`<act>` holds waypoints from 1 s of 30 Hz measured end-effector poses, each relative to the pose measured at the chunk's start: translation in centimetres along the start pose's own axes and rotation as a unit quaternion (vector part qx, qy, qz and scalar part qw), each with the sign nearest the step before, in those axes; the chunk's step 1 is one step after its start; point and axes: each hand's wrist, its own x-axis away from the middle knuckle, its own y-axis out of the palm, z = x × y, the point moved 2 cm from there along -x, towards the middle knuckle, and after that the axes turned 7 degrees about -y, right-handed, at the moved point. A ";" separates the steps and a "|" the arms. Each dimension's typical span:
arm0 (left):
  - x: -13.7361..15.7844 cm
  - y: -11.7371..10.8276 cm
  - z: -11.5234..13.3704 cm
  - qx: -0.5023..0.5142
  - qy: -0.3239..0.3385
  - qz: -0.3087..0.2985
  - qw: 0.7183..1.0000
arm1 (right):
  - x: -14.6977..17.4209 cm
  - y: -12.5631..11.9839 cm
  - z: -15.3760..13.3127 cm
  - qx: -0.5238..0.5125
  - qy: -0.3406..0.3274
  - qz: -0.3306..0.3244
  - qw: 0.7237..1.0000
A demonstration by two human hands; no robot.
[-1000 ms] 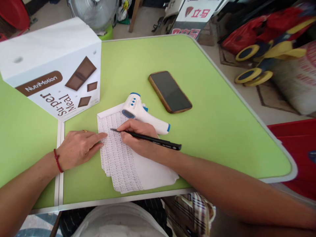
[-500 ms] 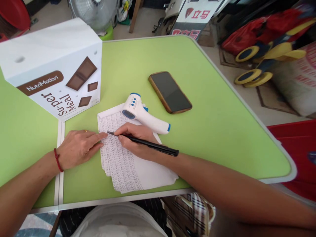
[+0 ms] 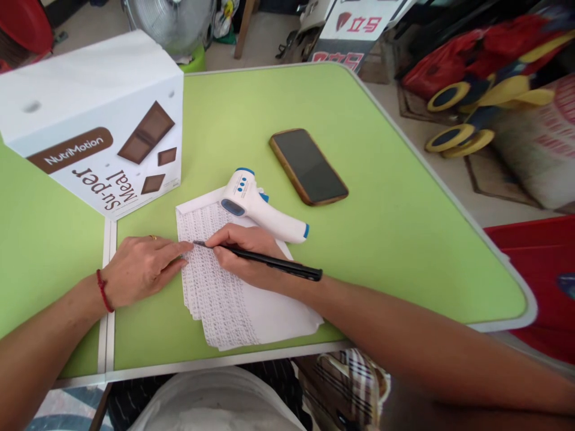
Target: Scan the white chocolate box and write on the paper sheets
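Observation:
Between the thumb and fingers of my right hand is a black pen, its tip low over the upper left part of a stack of paper. Rows of small handwriting fill the left side of the top sheet. My left hand lies on the table with its fingers stretched out, the index fingertip on the paper's left edge close to the pen tip. A white and blue infrared thermometer lies across the top of the sheets, just beyond my right hand.
A dark phone in a brown case lies on the green table farther back. At the left stands a large white NutriMotion box. Behind the table is a fan; a red object stands beyond its right edge.
Almost nothing differs. The whole view has shifted slightly, and both hands, the pen and the paper keep their places relative to each other.

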 end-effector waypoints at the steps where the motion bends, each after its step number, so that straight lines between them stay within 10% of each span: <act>1: 0.0 0.0 0.0 0.000 -0.001 -0.002 1.000 | 0.0 0.0 0.0 -0.001 0.002 0.000 1.000; 30: 0.0 0.1 0.1 0.007 0.017 0.034 0.999 | 0.0 -0.3 -0.4 0.004 0.041 0.036 0.999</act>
